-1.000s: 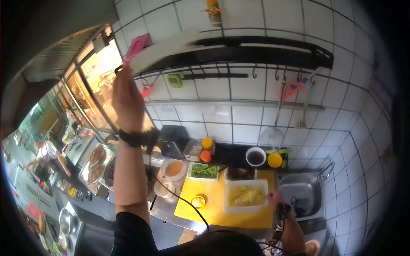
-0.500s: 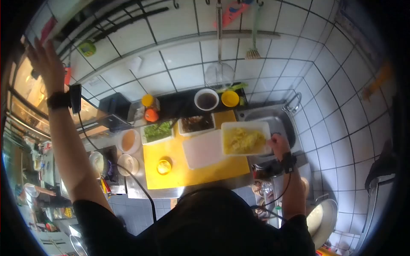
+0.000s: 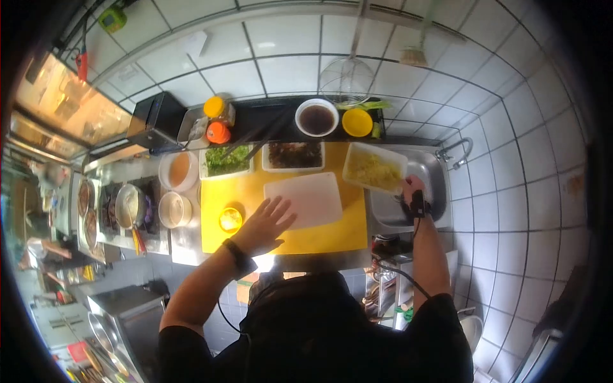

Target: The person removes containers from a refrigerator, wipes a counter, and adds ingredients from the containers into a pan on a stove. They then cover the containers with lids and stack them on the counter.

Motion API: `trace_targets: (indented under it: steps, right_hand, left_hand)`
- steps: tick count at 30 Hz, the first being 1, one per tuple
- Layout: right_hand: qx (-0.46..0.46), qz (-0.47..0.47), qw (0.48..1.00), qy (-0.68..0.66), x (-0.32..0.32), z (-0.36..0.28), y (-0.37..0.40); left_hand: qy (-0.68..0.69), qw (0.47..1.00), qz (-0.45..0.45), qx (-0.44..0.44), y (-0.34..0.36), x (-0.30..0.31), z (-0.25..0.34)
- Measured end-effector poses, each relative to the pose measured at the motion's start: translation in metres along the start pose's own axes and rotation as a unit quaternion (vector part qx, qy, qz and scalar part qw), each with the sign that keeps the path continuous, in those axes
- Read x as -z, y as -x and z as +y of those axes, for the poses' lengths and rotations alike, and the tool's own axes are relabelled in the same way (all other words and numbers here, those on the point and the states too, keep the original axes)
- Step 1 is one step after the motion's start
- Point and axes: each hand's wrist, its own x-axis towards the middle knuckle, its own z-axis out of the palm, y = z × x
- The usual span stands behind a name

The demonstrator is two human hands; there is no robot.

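Ideally, the right hand [image 3: 414, 189], pinching the near right end of the tub of yellow food [image 3: 371, 186] ahead-left of it, should bear it level; the left hand [image 3: 262, 227], spread at the white lid [image 3: 308, 200], contact unclear, wants a light touch.

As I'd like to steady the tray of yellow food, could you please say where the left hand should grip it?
Probably by the left end of the white tray, coming from the left with the left hand, thumb on top: that raised rim looks uncovered, and the right hand has the opposite end.
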Motion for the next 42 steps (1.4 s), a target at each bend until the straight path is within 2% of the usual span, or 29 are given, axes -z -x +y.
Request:
trace_targets:
  steps: [1, 3, 6, 9, 11, 12, 13, 14, 15, 17, 18, 20, 21, 22, 25, 26, 28, 29, 31, 32, 33, 34, 35, 36, 37, 39, 40, 41, 42]
  right_hand:
    - [-0.012, -0.017, 1.000, 0.000, -0.007, -0.022, -0.004]
    - [-0.020, -0.047, 0.999, -0.002, -0.029, -0.040, -0.017]
    - [-0.006, -0.095, 0.993, -0.074, -0.063, -0.056, -0.036]
    - [-0.021, -0.123, 0.992, -0.012, -0.082, -0.089, -0.049]
    - [0.092, -0.099, 0.991, -0.025, -0.105, -0.080, -0.052]
    - [0.094, -0.101, 0.990, -0.028, -0.107, -0.093, -0.045]
    - [0.002, -0.123, 0.976, -0.178, -0.108, -0.111, -0.035]
    - [-0.090, -0.143, 0.932, -0.321, -0.106, -0.128, -0.024]
    - [-0.084, -0.146, 0.931, -0.323, -0.112, -0.122, -0.023]
    - [-0.036, -0.074, 0.975, -0.208, -0.139, -0.069, -0.033]
    - [0.032, -0.076, 0.977, -0.195, -0.149, -0.034, -0.032]
    - [-0.007, -0.097, 0.960, -0.264, -0.133, -0.059, 0.007]
    - [-0.114, -0.117, 0.926, -0.340, -0.099, -0.112, 0.041]
    - [-0.145, -0.149, 0.907, -0.366, -0.080, -0.131, 0.060]
    - [-0.196, -0.232, 0.829, -0.470, -0.070, -0.133, 0.100]
    - [-0.199, -0.240, 0.825, -0.472, -0.074, -0.130, 0.102]
    - [-0.201, -0.268, 0.815, -0.472, -0.081, -0.117, 0.116]
    - [-0.152, -0.296, 0.872, -0.360, -0.095, -0.102, 0.107]
    - [-0.096, -0.304, 0.916, -0.243, -0.115, -0.096, 0.102]
    - [-0.082, -0.242, 0.931, -0.262, -0.120, -0.102, 0.112]
    - [-0.074, -0.181, 0.941, -0.277, -0.121, -0.104, 0.124]
    - [-0.078, -0.177, 0.941, -0.277, -0.114, -0.113, 0.134]
    - [-0.047, -0.172, 0.961, -0.211, -0.102, -0.131, 0.132]
    - [-0.015, -0.165, 0.976, -0.144, -0.095, -0.141, 0.129]
    - [-0.016, -0.159, 0.976, -0.145, -0.097, -0.139, 0.129]
    - [0.045, -0.095, 0.991, -0.080, -0.111, -0.133, 0.121]
    - [0.042, -0.090, 0.992, -0.078, -0.111, -0.134, 0.122]
    - [0.057, -0.073, 0.994, -0.054, -0.113, -0.136, 0.123]
    - [0.071, -0.059, 0.995, -0.029, -0.115, -0.134, 0.124]
  left_hand:
    - [0.004, 1.000, -0.002, 0.012, -0.003, -0.012, 0.002]
    - [-0.068, 0.995, 0.056, 0.041, -0.003, -0.031, 0.004]
    - [-0.051, 0.995, 0.050, 0.068, -0.002, -0.022, 0.011]
    - [-0.076, 0.993, 0.055, 0.075, 0.004, -0.023, 0.012]
    - [-0.063, 0.993, 0.062, 0.072, 0.007, -0.022, 0.014]
    - [-0.066, 0.993, 0.061, 0.075, 0.008, -0.022, 0.014]
    - [-0.070, 0.993, 0.054, 0.075, 0.009, -0.022, 0.014]
    - [-0.073, 0.993, 0.049, 0.076, 0.009, -0.022, 0.015]
    - [-0.085, 0.993, 0.051, 0.070, 0.008, -0.024, 0.014]
    - [-0.110, 0.990, 0.052, 0.069, 0.007, -0.033, 0.013]
    - [-0.129, 0.988, 0.050, 0.065, 0.008, -0.035, 0.014]
    - [-0.148, 0.985, 0.068, 0.060, 0.007, -0.035, 0.017]
    - [-0.143, 0.984, 0.078, 0.065, 0.007, -0.032, 0.020]
    - [-0.139, 0.984, 0.088, 0.070, 0.007, -0.028, 0.022]
    - [-0.124, 0.985, 0.093, 0.075, 0.008, -0.019, 0.023]
    - [-0.124, 0.977, 0.156, 0.076, 0.010, -0.026, 0.018]
    - [-0.121, 0.965, 0.228, 0.050, 0.020, 0.022, 0.012]
    - [-0.120, 0.961, 0.247, 0.040, 0.028, 0.047, 0.007]
    - [-0.135, 0.929, 0.342, 0.031, 0.054, 0.125, 0.003]
    - [-0.134, 0.910, 0.391, 0.028, 0.067, 0.158, -0.006]
    - [-0.175, 0.877, 0.439, 0.087, 0.083, 0.188, -0.015]
    - [-0.210, 0.838, 0.480, 0.151, 0.099, 0.218, -0.025]
    - [-0.234, 0.797, 0.514, 0.215, 0.115, 0.248, -0.035]
    - [-0.294, 0.724, 0.610, 0.133, 0.122, 0.294, -0.039]
    - [-0.301, 0.675, 0.666, 0.105, 0.129, 0.328, -0.054]
    - [-0.303, 0.643, 0.687, 0.152, 0.138, 0.389, -0.062]
    - [-0.321, 0.636, 0.684, 0.158, 0.138, 0.415, -0.073]
    - [-0.317, 0.631, 0.697, 0.125, 0.134, 0.436, -0.090]
    - [-0.304, 0.647, 0.689, 0.117, 0.133, 0.454, -0.106]
